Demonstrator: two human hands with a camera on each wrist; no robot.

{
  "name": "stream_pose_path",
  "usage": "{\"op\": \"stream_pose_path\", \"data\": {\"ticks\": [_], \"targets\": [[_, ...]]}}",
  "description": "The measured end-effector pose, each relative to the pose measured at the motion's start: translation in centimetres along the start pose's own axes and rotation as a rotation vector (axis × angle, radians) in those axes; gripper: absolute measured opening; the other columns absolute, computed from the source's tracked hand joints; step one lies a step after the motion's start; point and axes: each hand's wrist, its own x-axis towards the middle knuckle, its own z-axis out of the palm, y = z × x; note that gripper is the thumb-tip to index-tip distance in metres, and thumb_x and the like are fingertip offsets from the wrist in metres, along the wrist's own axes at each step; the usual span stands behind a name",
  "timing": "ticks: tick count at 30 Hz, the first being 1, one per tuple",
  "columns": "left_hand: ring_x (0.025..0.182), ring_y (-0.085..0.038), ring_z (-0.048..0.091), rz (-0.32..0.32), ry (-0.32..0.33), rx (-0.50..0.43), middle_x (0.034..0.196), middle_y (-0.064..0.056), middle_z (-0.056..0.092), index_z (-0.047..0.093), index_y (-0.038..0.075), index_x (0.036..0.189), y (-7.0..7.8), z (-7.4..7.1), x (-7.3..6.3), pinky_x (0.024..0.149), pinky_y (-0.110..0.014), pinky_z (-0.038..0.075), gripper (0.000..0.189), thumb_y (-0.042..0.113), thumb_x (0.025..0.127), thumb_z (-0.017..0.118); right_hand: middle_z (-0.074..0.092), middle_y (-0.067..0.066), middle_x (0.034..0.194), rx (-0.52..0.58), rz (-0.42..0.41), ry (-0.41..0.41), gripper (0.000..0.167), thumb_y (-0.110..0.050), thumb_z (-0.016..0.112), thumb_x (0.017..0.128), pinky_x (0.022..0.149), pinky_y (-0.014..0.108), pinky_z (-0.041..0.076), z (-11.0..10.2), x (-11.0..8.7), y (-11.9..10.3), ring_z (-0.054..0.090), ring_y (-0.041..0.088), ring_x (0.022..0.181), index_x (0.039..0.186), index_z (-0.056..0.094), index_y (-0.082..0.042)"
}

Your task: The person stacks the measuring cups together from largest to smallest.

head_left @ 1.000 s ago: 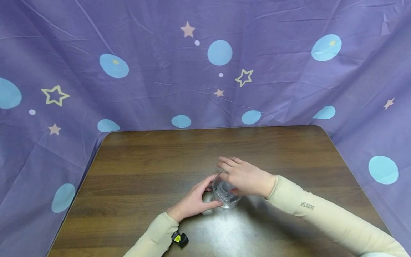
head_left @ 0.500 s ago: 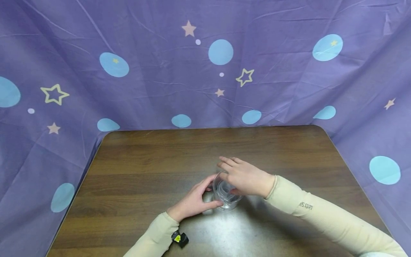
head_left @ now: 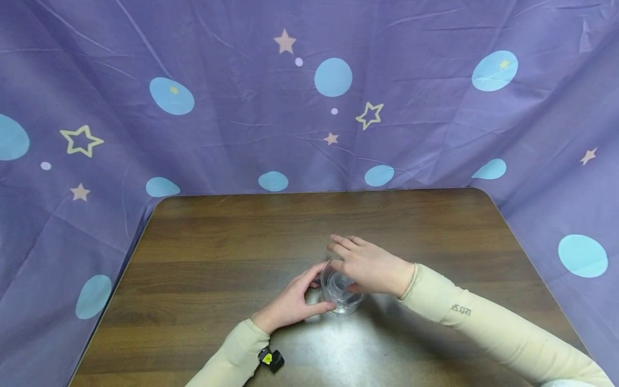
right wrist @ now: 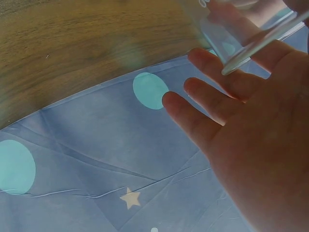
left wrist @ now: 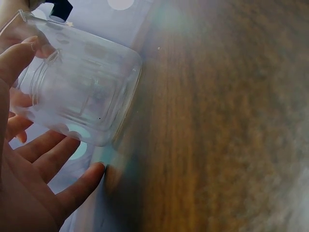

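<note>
A clear beaker (head_left: 346, 309) stands on the table with a smaller clear beaker (head_left: 339, 280) nested inside it. My left hand (head_left: 290, 305) holds the outer beaker from the left, thumb on the near side and fingers behind. From above right, my right hand (head_left: 374, 267) reaches over the rim; its thumb and index finger pinch the inner beaker's rim, while the other fingers extend outside. Through the outer wall (left wrist: 126, 67) in the left wrist view, the inner beaker (left wrist: 89, 94) shows well down inside. The right wrist view has the outer rim (right wrist: 263, 47) crossing in front of my fingers.
The brown wooden table (head_left: 213, 242) has rounded far corners. A purple curtain (head_left: 232, 107) with stars and dots surrounds its back and sides. A small black device (head_left: 275, 361) with a yellow mark is at my left wrist.
</note>
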Motion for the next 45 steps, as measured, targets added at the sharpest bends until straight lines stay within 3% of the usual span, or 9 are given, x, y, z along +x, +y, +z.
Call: {"op": "stream_pose_path", "data": {"ticks": [19,26,33,40,45], "targets": [[0.129,-0.021,0.058,-0.006,-0.004,-0.009,0.148,-0.008,0.058,0.041,0.013,0.157,0.2,-0.1,0.1,0.103,-0.041,0.055,0.080,0.027,0.090,0.083,0.062,0.015,0.142,0.021,0.008,0.011,0.054,-0.042,0.093,0.075,0.111,0.049,0.048,-0.5,-0.2,0.2,0.051,0.038,0.140,0.118,0.073,-0.016],[0.130,-0.022,0.058,-0.010,-0.009,-0.010,0.150,-0.007,0.057,0.040,0.015,0.158,0.5,-0.1,0.0,0.103,-0.041,0.055,0.081,0.029,0.091,0.083,0.065,0.015,0.137,0.052,-0.004,0.090,0.044,-0.037,0.090,0.079,0.109,0.050,0.050,-0.6,-1.1,0.5,0.053,0.039,0.138,0.113,0.074,-0.014],[0.129,-0.024,0.059,-0.011,-0.008,-0.007,0.151,-0.007,0.055,0.041,0.015,0.157,0.6,-0.2,0.0,0.104,-0.041,0.055,0.081,0.030,0.090,0.083,0.066,0.015,0.134,0.079,-0.057,0.181,0.028,-0.035,0.083,0.087,0.110,0.050,0.049,-0.7,-2.2,0.7,0.053,0.039,0.137,0.098,0.068,-0.014],[0.128,-0.022,0.058,-0.029,-0.011,-0.006,0.150,-0.006,0.056,0.041,0.016,0.157,0.6,-0.2,0.0,0.104,-0.042,0.055,0.080,0.032,0.090,0.083,0.068,0.014,0.131,0.101,-0.067,0.283,0.022,-0.029,0.081,0.089,0.112,0.051,0.048,-0.4,-3.4,0.8,0.056,0.038,0.134,0.101,0.070,-0.014],[0.128,-0.022,0.058,-0.032,-0.005,-0.005,0.149,-0.007,0.057,0.042,0.015,0.157,0.6,-0.1,-0.1,0.104,-0.042,0.055,0.081,0.031,0.090,0.084,0.067,0.014,0.131,0.123,-0.038,0.307,0.023,-0.029,0.080,0.089,0.112,0.051,0.048,-0.2,-4.4,0.9,0.056,0.038,0.135,0.104,0.071,-0.014]]}}
